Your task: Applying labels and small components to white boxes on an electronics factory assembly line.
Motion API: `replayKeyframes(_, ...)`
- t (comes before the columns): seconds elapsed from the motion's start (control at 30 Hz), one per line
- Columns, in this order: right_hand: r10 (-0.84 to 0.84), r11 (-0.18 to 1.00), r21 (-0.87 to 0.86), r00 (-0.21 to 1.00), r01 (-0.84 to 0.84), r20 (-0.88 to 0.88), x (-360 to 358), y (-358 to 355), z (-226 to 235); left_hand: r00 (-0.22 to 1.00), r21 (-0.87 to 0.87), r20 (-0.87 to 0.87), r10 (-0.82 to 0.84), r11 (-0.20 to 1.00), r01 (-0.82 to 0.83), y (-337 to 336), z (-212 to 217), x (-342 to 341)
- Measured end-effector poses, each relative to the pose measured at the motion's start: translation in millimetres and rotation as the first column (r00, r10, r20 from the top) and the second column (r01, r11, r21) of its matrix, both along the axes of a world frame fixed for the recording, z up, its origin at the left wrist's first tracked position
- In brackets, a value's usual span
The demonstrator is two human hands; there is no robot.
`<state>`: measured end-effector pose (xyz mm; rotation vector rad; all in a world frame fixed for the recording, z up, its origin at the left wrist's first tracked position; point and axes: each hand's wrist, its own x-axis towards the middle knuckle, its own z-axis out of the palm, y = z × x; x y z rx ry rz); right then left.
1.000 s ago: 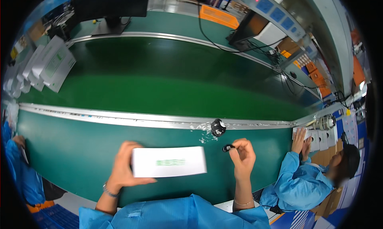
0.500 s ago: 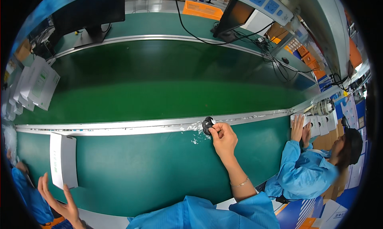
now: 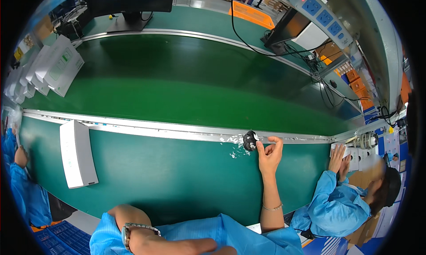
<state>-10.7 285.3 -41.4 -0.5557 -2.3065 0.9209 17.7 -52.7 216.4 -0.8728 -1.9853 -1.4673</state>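
A small black round object (image 3: 250, 141) with white marks rests at the near edge of the metal rail, among white paper-like scraps (image 3: 234, 140). Just to its right is my right hand (image 3: 270, 156), with thumb and forefinger apart. The thumb tip is close to the object or touching it; I cannot tell which. My left hand (image 3: 191, 246) is low at the picture's bottom edge, across my body, with a watch (image 3: 128, 237) at its wrist. Blur and the frame edge hide most of its fingers. A white oblong box (image 3: 76, 155) stands on the green bench to the left.
Beyond the metal rail (image 3: 177, 134) runs a wide green belt-like surface (image 3: 199, 90). White boxes (image 3: 57, 66) lean at the far left. Co-workers in blue flank me: one's hands (image 3: 338, 159) touch white boxes at right. A power strip (image 3: 324, 17) and cables hang at upper right.
My right hand has loosened its pinch on the black object, its fingers now apart. My left hand has swung from beside the white box to in front of my body. The whole view has shifted.
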Motion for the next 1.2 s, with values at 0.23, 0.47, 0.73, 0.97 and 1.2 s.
replayKeyframes(0.23, -0.012, 0.982, -0.187, 0.981, -0.025, -0.196, 9.3, 18.8, -15.3, 0.935, 0.172, -0.327, 0.139, 0.981, -0.085, 16.4, -48.2, -33.8)
replayKeyframes(0.47, 0.016, 0.975, -0.217, 0.985, -0.054, -0.172, -7.7, 12.0, -29.0, 0.855, 0.166, -0.486, 0.179, 0.98, -0.111, 1.5, -55.6, -30.5)
replayKeyframes(0.73, -0.008, 0.968, -0.25, 0.988, -0.032, -0.155, 3.9, 30.4, -39.1, 0.895, 0.263, -0.421, 0.146, 0.964, -0.033, 19.0, -63.8, -28.8)
replayKeyframes(0.97, 0.002, 0.956, -0.289, 0.981, -0.06, -0.197, 13.0, 41.5, -45.6, 0.903, 0.251, -0.429, 0.039, 0.965, 0.077, 25.0, -67.6, -23.2)
replayKeyframes(1.2, 0.009, 0.976, -0.207, 0.968, -0.063, -0.253, 15.6, 57.5, -71.9, 0.678, 0.405, -0.555, -0.482, 0.556, 0.726, 16.5, -69.4, -76.9)
